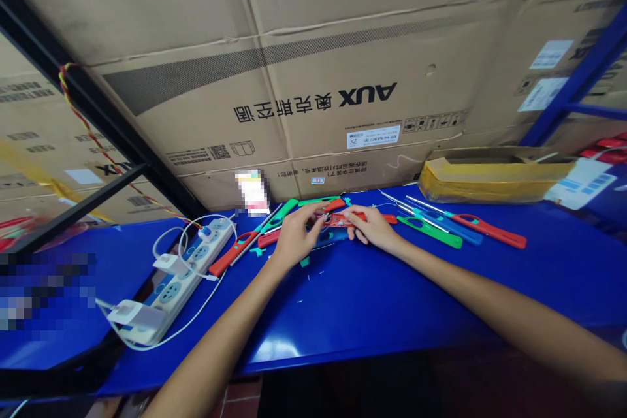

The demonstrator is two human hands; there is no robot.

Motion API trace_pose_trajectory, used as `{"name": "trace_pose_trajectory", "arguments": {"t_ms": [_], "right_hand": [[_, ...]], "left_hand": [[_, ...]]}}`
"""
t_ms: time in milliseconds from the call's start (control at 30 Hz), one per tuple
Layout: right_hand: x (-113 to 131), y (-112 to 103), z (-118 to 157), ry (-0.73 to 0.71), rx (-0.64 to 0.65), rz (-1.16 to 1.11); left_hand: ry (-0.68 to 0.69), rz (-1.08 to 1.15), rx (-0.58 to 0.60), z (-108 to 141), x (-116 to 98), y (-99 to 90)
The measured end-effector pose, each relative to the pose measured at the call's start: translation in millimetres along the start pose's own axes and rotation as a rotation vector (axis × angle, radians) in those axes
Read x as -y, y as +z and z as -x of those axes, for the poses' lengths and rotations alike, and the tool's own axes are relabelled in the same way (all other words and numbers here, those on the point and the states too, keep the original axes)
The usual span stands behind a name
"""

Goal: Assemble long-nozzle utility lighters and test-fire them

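While both forearms reach in from the bottom of the head view, the left hand [294,240] and right hand [369,228] close in narrow pinches on a red-handled tool [340,219] lying crosswise between them, though the fingers hide much of it, so the exact hold is hard to judge. Just left of the left hand lie a green-handled pick [278,215] and a red-handled pick [230,253]. Right of the right hand, a green-handled tool [428,232], a blue-handled tool [458,227] and a long red-handled tool [490,230] fan out across the blue workbench [343,313]. Farther left of the grip sits a white power strip [171,294] with plugged-in chargers; beyond the hands stand a yellow-taped cardboard tray [490,183] and a large AUX carton [313,78].
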State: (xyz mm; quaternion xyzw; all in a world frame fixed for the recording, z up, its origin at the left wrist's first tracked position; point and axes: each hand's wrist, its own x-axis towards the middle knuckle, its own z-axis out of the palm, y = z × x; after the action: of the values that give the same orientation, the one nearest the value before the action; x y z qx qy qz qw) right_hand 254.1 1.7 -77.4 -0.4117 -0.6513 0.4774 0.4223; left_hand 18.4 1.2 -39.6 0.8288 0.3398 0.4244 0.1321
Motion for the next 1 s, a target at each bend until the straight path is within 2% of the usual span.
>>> {"name": "trace_pose_trajectory", "arguments": {"t_ms": [100,267,467,767,1000], "right_hand": [[-1.2,-0.7,-0.4,0.013,-0.022,-0.008],[-2.4,-1.5,-1.4,0.011,0.025,-0.031],[1.7,-0.7,-1.3,-0.036,0.069,-0.004],[0.8,-0.9,0.9,-0.079,0.080,0.034],[1.2,0.1,1.8,-0.066,0.083,0.061]], "left_hand": [[-0.041,0.059,-0.017,-1.8,-1.7,-0.9],[-0.236,0.298,-0.019,-1.5,2.7,5.2],[-0.281,0.380,0.011,-3.8,6.0,3.3],[-0.490,0.567,0.046,-5.9,-0.3,-0.7],[-0.595,0.692,0.012,-6.1,0.7,-0.2]]}}
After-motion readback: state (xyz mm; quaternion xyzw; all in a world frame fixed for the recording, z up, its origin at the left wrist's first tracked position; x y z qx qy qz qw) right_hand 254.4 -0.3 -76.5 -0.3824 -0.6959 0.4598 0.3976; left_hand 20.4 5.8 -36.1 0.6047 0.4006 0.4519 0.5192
